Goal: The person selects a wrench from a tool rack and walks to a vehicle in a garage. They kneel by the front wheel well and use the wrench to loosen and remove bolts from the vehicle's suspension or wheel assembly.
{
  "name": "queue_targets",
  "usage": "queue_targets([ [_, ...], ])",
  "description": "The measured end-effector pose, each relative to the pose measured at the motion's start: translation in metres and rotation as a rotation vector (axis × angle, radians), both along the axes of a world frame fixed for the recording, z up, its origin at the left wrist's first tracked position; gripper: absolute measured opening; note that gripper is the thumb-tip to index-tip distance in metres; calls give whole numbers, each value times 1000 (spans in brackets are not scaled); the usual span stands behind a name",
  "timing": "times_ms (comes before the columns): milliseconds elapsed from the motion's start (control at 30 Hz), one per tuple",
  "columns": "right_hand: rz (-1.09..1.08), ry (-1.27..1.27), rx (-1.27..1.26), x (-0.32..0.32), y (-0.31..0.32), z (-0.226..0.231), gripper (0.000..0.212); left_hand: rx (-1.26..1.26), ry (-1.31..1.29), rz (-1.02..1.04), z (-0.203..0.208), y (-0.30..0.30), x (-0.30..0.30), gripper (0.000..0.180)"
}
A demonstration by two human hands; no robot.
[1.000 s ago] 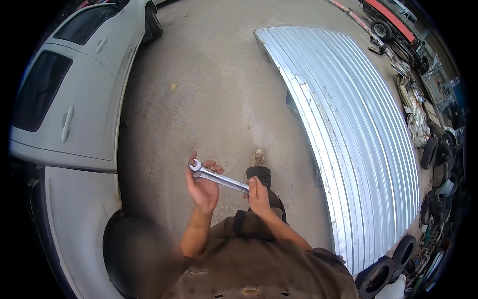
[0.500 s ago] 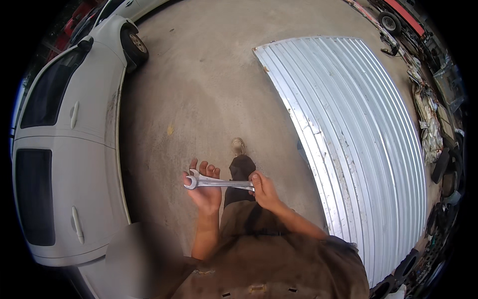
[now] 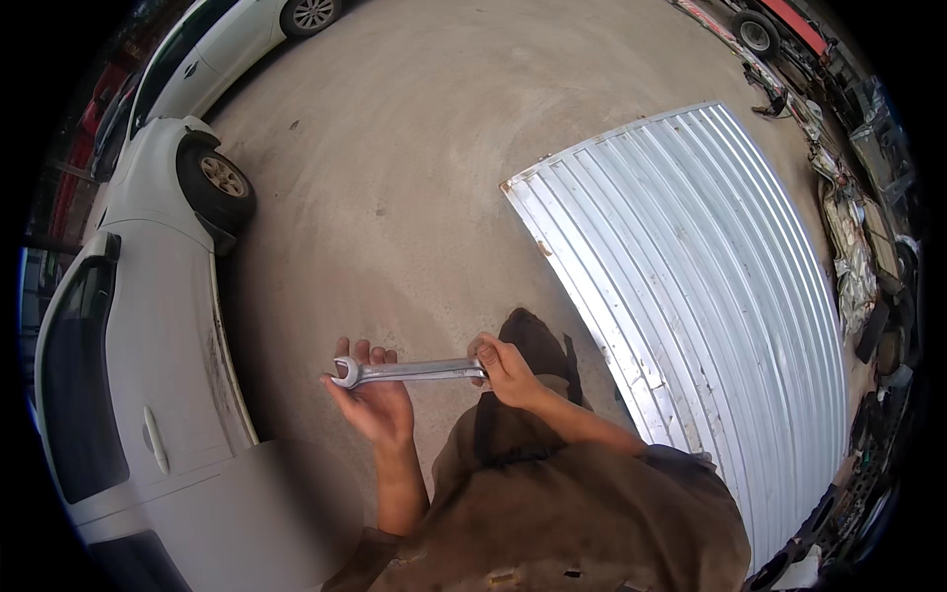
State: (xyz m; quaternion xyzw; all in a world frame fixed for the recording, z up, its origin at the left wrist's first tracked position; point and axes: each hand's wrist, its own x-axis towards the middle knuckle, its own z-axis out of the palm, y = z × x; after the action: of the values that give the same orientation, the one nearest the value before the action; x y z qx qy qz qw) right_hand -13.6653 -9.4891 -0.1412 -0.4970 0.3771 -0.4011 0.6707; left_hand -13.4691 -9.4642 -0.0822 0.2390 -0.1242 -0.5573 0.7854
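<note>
A silver open-ended wrench (image 3: 419,370) lies level in front of my body, its open jaw pointing left. My right hand (image 3: 508,373) is closed around its right end, with the thumb on top; that end is hidden in the fist. Under the jaw end is my left hand (image 3: 380,403), palm up, fingers stretched out and apart, with the wrench lying across it. The lower edges of the wrench blend together, and I cannot tell whether a second one lies beneath it.
A white car (image 3: 163,316) stands close on my left, with another white car (image 3: 232,49) beyond it. Ribbed metal sheeting (image 3: 691,296) spreads along my right. Scrap and tyres (image 3: 878,335) line the far right edge. Concrete ground (image 3: 385,168) runs ahead.
I have stepped forward along the car, and its front wheel is nearer. Both hands and the wrench shifted slightly left. Two separate jaws showed earlier; now I see one.
</note>
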Motion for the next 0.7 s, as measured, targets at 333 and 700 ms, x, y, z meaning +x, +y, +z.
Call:
queue_targets([
  [333, 152, 629, -224, 39, -429, -129, 32, 437, 440, 47, -176, -447, 75, 51],
  [700, -420, 389, -18, -17, -819, -86, 30, 232, 63, -322, -180, -888, 13, 40],
])
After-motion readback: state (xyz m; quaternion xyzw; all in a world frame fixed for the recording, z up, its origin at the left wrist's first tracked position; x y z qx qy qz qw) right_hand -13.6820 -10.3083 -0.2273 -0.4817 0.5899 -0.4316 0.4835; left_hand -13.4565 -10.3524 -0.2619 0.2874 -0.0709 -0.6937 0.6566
